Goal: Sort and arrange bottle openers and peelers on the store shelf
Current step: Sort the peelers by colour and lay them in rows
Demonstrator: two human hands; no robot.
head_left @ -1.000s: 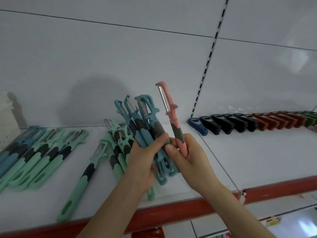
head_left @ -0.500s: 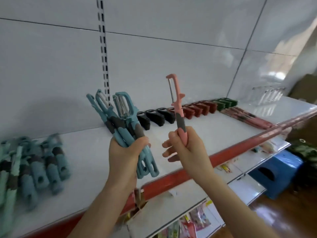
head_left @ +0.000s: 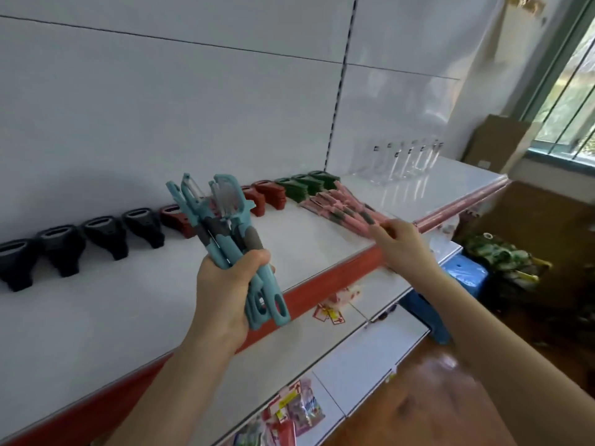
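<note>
left hand grip clamped round about 4 blue peelers, near upright, blades up, above shelf | right hand grip pinching pink peeler on shelf, blade away-left | 4 black openers in row

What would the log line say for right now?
left hand: grips teal peelers | right hand: fingertips at pink peelers on shelf, grip unclear | bottle openers: rowed along back
</note>
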